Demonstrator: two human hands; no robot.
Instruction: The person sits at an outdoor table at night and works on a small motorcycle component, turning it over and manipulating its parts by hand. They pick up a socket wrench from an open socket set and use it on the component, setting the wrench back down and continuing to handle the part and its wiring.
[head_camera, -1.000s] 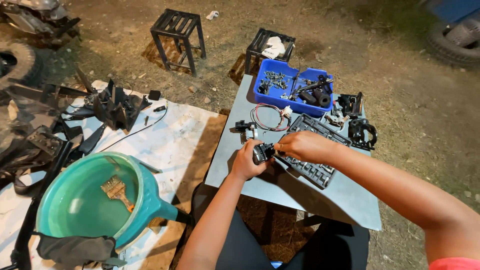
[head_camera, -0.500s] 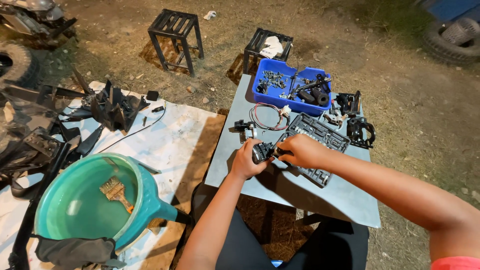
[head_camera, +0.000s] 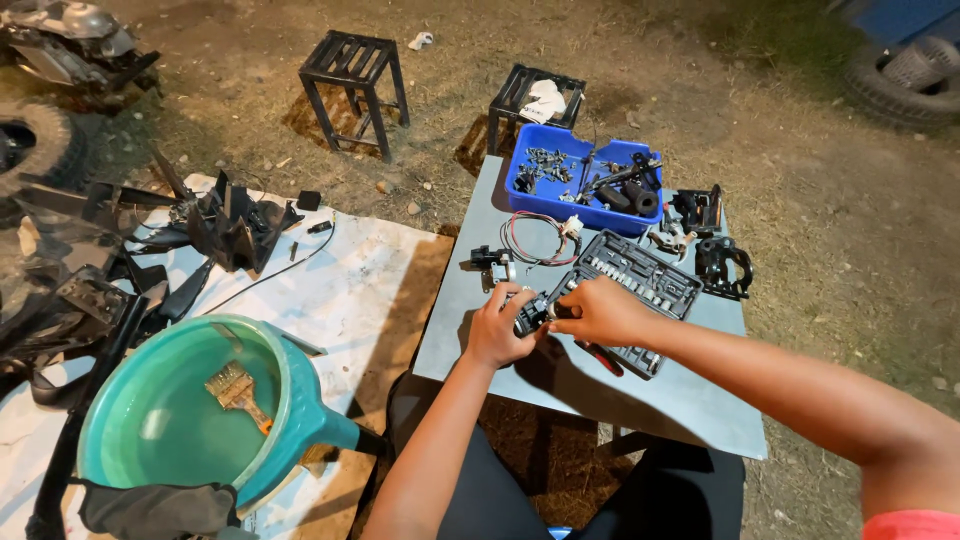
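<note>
My left hand (head_camera: 500, 326) grips a small black metal part (head_camera: 530, 311) just above the grey table (head_camera: 590, 395). My right hand (head_camera: 598, 310) pinches the same part from the right, fingers closed on it. Right behind both hands lies an open black socket set case (head_camera: 640, 278); a red-handled tool (head_camera: 600, 357) pokes out from under my right wrist. What exactly my fingers hold on the part is hidden.
A blue tray (head_camera: 590, 182) of bolts and parts sits at the table's far end, with a wire loop (head_camera: 535, 240) and black parts (head_camera: 722, 265) nearby. On the left: a teal basin (head_camera: 195, 415) holding a brush (head_camera: 237, 390), black parts on a white sheet (head_camera: 340, 290), two metal stools (head_camera: 352, 85).
My hands stay on the black part; my right hand has drawn slightly closer to my left. The view has shifted a little.
</note>
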